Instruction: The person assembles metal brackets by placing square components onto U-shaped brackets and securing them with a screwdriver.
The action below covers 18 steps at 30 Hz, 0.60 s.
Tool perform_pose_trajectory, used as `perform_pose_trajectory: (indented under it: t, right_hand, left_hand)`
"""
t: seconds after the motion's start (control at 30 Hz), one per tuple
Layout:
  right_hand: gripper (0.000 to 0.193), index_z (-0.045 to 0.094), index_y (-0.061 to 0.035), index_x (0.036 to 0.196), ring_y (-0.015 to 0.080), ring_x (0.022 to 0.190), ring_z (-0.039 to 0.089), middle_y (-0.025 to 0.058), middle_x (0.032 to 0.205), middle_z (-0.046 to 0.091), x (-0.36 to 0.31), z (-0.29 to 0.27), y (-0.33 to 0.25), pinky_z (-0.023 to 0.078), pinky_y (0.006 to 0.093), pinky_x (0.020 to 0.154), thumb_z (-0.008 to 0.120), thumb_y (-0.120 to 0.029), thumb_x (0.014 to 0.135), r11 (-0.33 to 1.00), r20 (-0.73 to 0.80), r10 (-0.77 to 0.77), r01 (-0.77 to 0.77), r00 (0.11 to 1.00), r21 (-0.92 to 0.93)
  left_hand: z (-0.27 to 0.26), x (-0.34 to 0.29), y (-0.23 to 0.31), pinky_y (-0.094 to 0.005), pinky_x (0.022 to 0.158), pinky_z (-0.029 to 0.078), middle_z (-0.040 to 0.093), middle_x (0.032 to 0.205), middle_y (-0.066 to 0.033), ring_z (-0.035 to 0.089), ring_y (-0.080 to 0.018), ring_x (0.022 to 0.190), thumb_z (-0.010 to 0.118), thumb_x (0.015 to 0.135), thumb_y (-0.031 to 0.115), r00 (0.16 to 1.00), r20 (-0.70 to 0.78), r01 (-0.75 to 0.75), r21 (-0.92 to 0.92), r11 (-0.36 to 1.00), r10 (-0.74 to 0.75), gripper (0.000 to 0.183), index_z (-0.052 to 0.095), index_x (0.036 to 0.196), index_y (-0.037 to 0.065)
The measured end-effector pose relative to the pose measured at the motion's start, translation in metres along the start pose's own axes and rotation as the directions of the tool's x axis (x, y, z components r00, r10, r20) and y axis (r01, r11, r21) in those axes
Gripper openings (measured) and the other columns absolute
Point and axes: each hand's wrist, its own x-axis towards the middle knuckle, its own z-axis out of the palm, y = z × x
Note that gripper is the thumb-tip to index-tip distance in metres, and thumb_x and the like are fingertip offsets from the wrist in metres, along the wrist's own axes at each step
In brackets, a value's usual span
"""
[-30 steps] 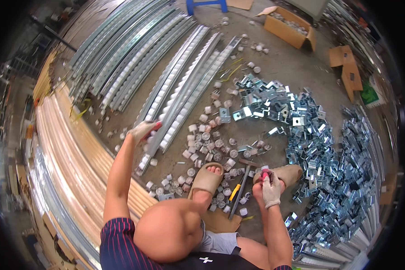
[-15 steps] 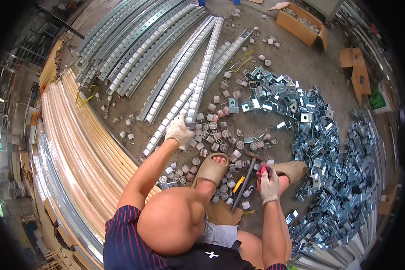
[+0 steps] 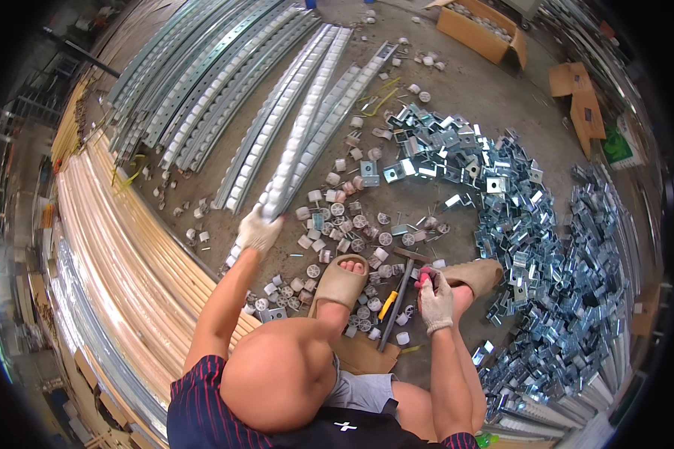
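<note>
My left hand (image 3: 259,230), in a white knit glove, is closed around the near end of a roller track (image 3: 305,123), a metal rail lined with white rollers. That track is blurred and lies across another roller track (image 3: 342,114). My right hand (image 3: 435,301), gloved too, is closed near my right sandal (image 3: 475,277); something small and reddish shows at its fingertips, too hidden to name. Between my feet lie a hammer (image 3: 401,293) with a dark handle and a yellow-handled tool (image 3: 387,306). Loose white roller wheels (image 3: 359,221) are scattered ahead of my left sandal (image 3: 342,284).
A large heap of shiny metal brackets (image 3: 528,224) curves along the right. More roller tracks (image 3: 210,82) lie in rows at the far left. Long wrapped strips (image 3: 142,254) run along my left side. An open cardboard box (image 3: 479,34) stands at the back right.
My left hand has shifted left, bringing the near end of the roller track with it. My right hand stays by the right sandal, still closed. The whole view has moved slightly.
</note>
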Motion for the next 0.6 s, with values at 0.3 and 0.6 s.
perform_pose_trajectory:
  t: [0.3, 0.6]
  right_hand:
    - [0.024, 0.07, -0.0024, 0.116, 0.0272, 0.085, 0.071, 0.0154, 0.097, 0.074, 0.03, -0.01, 0.006, 0.055, 0.0384, 0.078, 0.06, -0.02, 0.102, 0.993, -0.002, 0.035, -0.035, 0.999, -0.115]
    - [0.033, 0.069, -0.0109, 0.125, 0.0408, 0.113, 0.069, 0.022, 0.122, 0.072, 0.113, -0.026, -0.007, 0.055, 0.0476, 0.098, 0.061, -0.03, 0.099, 0.877, -0.085, -0.047, 0.0, 0.995, -0.481]
  left_hand:
    - [-0.147, -0.179, -0.162, -0.0502, 0.069, 0.054, 0.072, 0.08, -0.0228, 0.071, -0.0425, 0.078, 0.088, 0.072, 0.035, 0.98, 0.185, 0.035, 0.18, 0.983, -0.069, 0.04, 0.07, 0.087, 0.003]
    - [-0.273, -0.308, -0.294, -0.047, 0.085, 0.053, 0.071, 0.101, -0.0181, 0.068, -0.0381, 0.097, 0.086, 0.07, 0.051, 0.833, 0.294, 0.21, 0.616, 0.759, -0.469, 0.052, 0.071, 0.103, 0.012]
